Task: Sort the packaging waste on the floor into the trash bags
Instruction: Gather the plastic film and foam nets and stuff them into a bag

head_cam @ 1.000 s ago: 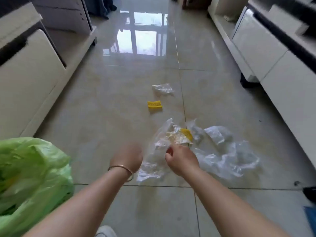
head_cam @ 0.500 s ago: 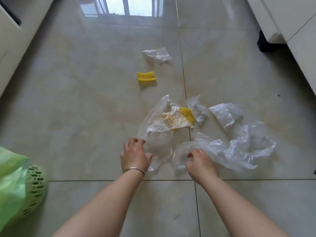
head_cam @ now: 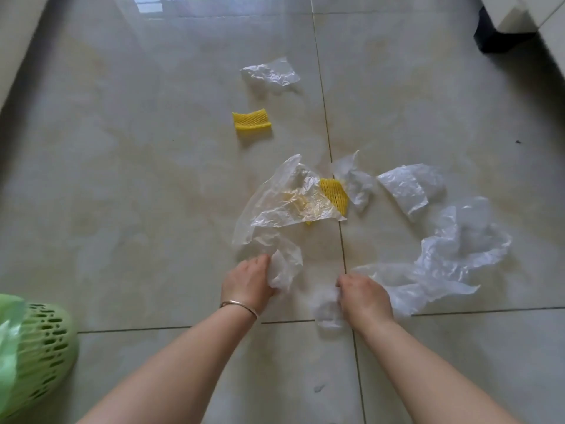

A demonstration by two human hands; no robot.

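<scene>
Plastic gathered in both hands

Floor [head_cam: 122, 194] litter is spread beyond both grips. The long film [head_cam: 452, 261] is bunched in the closed right hand [head_cam: 363, 296]; the clear sheet [head_cam: 275, 209] is clutched by the left hand [head_cam: 247, 281]. Each should be crumpled fully before lifting, so the yellow net [head_cam: 334, 192] tucked beneath is left behind for separate sorting.

Bare tile floor [head_cam: 137, 194] lies open at left; crumpled plastic sheets [head_cam: 452, 258] crowd the right side.

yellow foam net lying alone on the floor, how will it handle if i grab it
The lone net is open mesh foam, so probably very light and squashy. It lies flat, so it shouldn't roll. Its ribbed surface likely grips well.
</scene>
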